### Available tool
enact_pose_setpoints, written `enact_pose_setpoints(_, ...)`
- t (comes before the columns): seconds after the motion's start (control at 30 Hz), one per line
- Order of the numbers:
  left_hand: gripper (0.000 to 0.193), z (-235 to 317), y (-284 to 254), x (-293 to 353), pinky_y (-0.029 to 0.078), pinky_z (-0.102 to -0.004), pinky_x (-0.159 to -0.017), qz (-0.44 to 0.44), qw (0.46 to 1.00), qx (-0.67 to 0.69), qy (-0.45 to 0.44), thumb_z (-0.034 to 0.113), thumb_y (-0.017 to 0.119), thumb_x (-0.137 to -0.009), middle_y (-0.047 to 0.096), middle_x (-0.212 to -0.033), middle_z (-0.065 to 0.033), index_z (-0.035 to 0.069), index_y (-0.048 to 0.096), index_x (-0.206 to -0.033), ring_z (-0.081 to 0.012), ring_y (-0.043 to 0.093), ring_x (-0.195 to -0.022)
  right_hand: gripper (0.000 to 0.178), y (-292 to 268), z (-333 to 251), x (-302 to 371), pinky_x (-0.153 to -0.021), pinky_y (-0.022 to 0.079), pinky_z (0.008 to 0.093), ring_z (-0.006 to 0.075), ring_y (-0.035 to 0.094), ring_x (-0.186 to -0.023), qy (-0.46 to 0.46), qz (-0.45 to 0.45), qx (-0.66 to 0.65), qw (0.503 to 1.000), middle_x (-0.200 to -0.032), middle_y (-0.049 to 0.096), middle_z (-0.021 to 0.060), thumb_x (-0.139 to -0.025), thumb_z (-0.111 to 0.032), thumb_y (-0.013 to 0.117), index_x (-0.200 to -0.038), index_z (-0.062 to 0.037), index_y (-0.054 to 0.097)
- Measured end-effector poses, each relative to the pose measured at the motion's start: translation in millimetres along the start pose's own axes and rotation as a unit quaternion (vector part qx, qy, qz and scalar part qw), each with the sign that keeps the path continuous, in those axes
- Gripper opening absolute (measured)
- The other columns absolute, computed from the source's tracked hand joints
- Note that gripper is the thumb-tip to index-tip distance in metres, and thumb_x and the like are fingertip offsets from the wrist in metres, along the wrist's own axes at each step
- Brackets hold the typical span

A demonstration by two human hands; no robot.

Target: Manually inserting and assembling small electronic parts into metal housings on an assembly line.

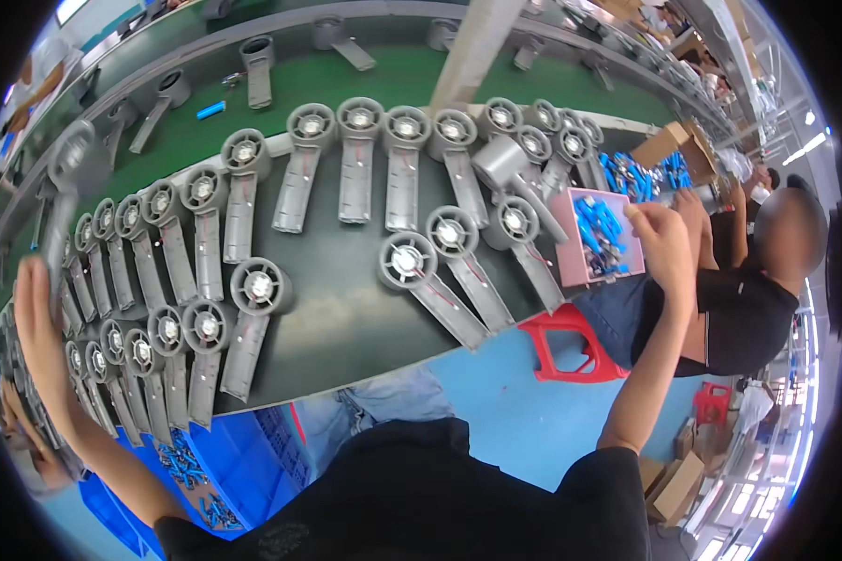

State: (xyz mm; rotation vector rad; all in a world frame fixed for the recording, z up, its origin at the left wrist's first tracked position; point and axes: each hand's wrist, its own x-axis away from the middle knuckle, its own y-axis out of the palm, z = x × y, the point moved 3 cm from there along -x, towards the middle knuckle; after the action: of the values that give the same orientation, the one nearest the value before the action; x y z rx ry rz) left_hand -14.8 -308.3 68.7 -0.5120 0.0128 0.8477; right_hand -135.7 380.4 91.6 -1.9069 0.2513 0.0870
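Observation:
My left hand (36, 299) is at the far left, its fingers at the lower end of a grey handheld fan housing (77, 164), which is raised and smeared by motion. At the right, my right hand (662, 243) grips the right rim of a pink box (576, 269), which holds several blue cylindrical cells with wires (599, 224). Close to the box lie a fan housing (516, 220) with its round head toward me and another turned on its side (500, 161). Several more grey housings (243, 196) with open handles and thin red wires stand in rows between my hands.
A green conveyor belt (393, 79) with scattered fan parts and a blue cell (211, 110) runs behind the dark table (337, 309). Blue bins (253, 458) with more cells stand below left. A co-worker (748, 309) sits at the right, beside a red stool (571, 346).

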Motion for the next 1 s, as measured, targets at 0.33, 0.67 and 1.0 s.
enact_pose_setpoints(0.33, 0.013, 59, 135, 266, 0.038, -0.043, -0.048, -0.167, 0.977, -0.103, 0.088, 0.011, 0.044, -0.102, 0.053, -0.06, -0.0183, 0.001, 0.051, -0.1, -0.0355, 0.055, -0.051, 0.029, 55, 54, 1, -0.071, 0.05, 0.0312, 0.0162, 0.064, -0.076, -0.047, -0.149, 0.054, 0.986, -0.083, 0.068, 0.0116, -0.087, -0.025, 0.071, -0.092, 0.0036, 0.069)
enact_pose_setpoints(0.67, 0.014, 53, 147, 270, 0.04, -0.0401, -0.051, -0.181, 0.967, -0.153, 0.094, 0.008, 0.059, -0.095, 0.057, -0.064, -0.0148, -0.001, 0.058, -0.104, -0.0295, 0.056, -0.053, 0.018, 6, -18, 27, -0.07, 0.049, 0.0215, 0.0067, 0.06, -0.076, -0.011, 0.013, -0.43, 0.903, -0.089, 0.062, 0.0007, -0.096, -0.019, 0.064, -0.102, -0.0017, 0.062)
enact_pose_setpoints(1.0, 0.033, 98, 194, 277, 0.05, -0.0295, -0.093, -0.314, 0.817, 0.478, -0.071, 0.007, 0.06, -0.097, 0.068, -0.117, -0.0141, -0.008, 0.059, -0.127, -0.0165, 0.065, -0.103, 0.011, 96, -177, 118, -0.076, 0.051, 0.0246, 0.0111, 0.062, -0.083, -0.075, 0.022, -0.639, 0.765, -0.094, 0.065, 0.0056, -0.095, -0.006, 0.063, -0.104, 0.0006, 0.06)
